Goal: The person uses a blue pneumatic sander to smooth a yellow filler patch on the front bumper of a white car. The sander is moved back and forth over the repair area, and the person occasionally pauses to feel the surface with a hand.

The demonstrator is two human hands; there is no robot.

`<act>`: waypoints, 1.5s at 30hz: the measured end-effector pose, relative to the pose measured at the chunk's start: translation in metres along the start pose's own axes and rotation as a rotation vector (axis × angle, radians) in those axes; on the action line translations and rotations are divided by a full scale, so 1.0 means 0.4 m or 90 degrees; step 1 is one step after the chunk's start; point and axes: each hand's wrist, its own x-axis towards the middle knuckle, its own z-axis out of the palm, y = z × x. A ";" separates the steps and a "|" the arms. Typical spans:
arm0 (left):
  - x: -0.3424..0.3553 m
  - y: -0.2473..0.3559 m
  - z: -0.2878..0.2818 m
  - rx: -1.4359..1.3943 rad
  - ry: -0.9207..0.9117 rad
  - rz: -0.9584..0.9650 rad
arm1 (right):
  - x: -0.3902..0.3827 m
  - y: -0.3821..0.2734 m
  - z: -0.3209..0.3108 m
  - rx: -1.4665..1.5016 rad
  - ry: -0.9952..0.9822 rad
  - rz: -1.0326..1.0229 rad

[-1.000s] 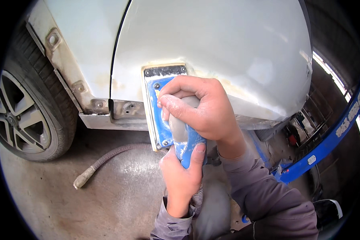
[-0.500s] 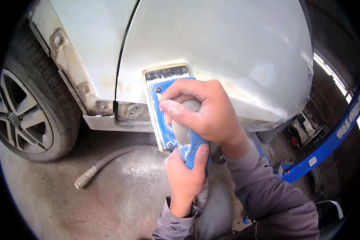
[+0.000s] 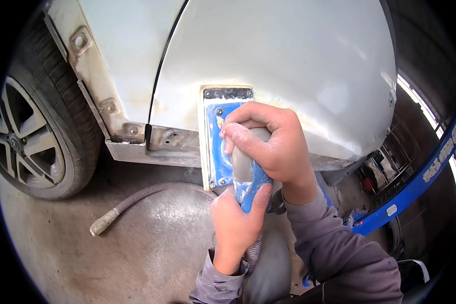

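The sander (image 3: 242, 168), a blue and grey tool on a long rectangular pad, stands near the centre of the view, its pad flat against the lower part of a pale door panel (image 3: 299, 66). The right hand (image 3: 276, 144) lies at the tool's 3 o'clock, fingers and thumb curled over its grey top in a grasp. The left hand (image 3: 236, 218) is at 6 o'clock, wrapped around the blue lower end with the thumb laid along it. Whitish dust marks the right thumb. The pad's black strip (image 3: 229, 93) is at its 12 o'clock end.

Taken from the sander, bare, stained metal shows on the sill (image 3: 162, 157) at 9 o'clock, and the wheel (image 3: 28, 137) stands beyond it. A ribbed hose (image 3: 147, 192) curves over the floor (image 3: 131, 258), its end at 8 o'clock. The floor is brownish, with a pale, dusty patch. Toward 4 o'clock, well apart, runs a blue beam (image 3: 410, 195) amid dark workshop clutter.
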 end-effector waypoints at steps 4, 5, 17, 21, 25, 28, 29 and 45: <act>0.011 0.009 0.000 -0.042 0.034 -0.004 | 0.044 -0.008 0.007 0.033 -0.045 -0.049; 0.004 0.023 -0.009 -0.051 0.031 -0.021 | 0.041 -0.019 0.019 0.013 -0.049 -0.030; -0.018 -0.025 0.009 -0.090 0.031 -0.007 | 0.012 -0.005 0.018 -0.065 -0.047 -0.045; -0.012 -0.026 0.005 -0.104 0.025 -0.005 | 0.017 -0.003 0.016 -0.065 -0.053 -0.067; -0.021 -0.044 0.005 -0.138 0.045 -0.009 | 0.027 -0.011 0.034 -0.075 -0.074 -0.072; -0.023 -0.048 0.026 -0.107 0.037 0.032 | 0.020 -0.003 0.022 -0.096 -0.067 -0.080; -0.021 -0.046 0.019 -0.088 0.023 0.039 | 0.021 -0.005 0.021 -0.100 -0.061 -0.087; -0.018 -0.055 0.029 -0.145 0.008 -0.011 | -0.002 0.012 0.002 -0.096 -0.054 -0.076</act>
